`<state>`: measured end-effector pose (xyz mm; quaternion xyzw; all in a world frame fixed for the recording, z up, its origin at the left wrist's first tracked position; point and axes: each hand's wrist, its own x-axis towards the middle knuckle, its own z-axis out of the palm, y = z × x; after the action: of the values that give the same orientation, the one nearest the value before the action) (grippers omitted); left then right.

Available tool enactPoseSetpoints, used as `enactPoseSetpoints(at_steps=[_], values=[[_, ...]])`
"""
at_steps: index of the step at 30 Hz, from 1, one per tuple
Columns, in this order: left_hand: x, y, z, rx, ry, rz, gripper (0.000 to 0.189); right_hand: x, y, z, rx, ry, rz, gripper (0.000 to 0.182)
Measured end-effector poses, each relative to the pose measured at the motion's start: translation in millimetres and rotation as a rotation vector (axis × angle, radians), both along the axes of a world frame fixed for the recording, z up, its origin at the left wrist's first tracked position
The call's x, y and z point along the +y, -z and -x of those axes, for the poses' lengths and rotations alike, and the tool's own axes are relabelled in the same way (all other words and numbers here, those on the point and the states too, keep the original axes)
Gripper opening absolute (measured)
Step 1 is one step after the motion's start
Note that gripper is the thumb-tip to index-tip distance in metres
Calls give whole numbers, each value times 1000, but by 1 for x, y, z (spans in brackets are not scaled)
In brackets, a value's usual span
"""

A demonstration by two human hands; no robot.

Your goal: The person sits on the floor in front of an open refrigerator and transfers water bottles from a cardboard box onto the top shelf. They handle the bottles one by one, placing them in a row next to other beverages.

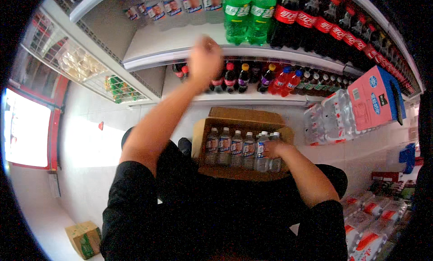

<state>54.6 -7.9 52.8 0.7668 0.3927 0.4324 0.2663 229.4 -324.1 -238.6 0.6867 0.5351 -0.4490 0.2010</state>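
Observation:
My right hand (pixel 274 149) reaches into an open cardboard carton (pixel 243 174) between my legs. Its fingers are around a clear plastic bottle (pixel 262 162) with a white cap and a blue-and-white label. Several matching bottles (pixel 236 147) stand upright in the carton. Blurred by motion, my left hand (pixel 204 59) is raised in front of the shelf edge (pixel 169 57); whether its fingers hold anything is unclear. Behind it, more bottles with similar labels (pixel 172 7) stand in a row on the upper shelf, left of large green soda bottles (pixel 237 15).
Dark cola bottles (pixel 287 19) line the upper shelf's right side. Smaller soda bottles (pixel 243 78) occupy the lower shelf. To the right, a pink-and-blue box (pixel 368 98) rests on shrink-wrapped bottles (pixel 333 118). A wire rack (pixel 84 64) is at left; a small carton (pixel 83 239) sits on the floor.

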Motion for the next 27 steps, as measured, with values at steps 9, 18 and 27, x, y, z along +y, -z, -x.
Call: enactPoseSetpoints(at_steps=[9,18,27], values=[[211,-119,23,654,-530,-263,72,7,-150,22,-43,4,-363,61],[424,-125,198,1435,-359,-1260,70,25,-153,39,-41,-159,-522,54],[213,-78,101,511,-248,-441,88,4,-194,27,-50,-44,-332,52]])
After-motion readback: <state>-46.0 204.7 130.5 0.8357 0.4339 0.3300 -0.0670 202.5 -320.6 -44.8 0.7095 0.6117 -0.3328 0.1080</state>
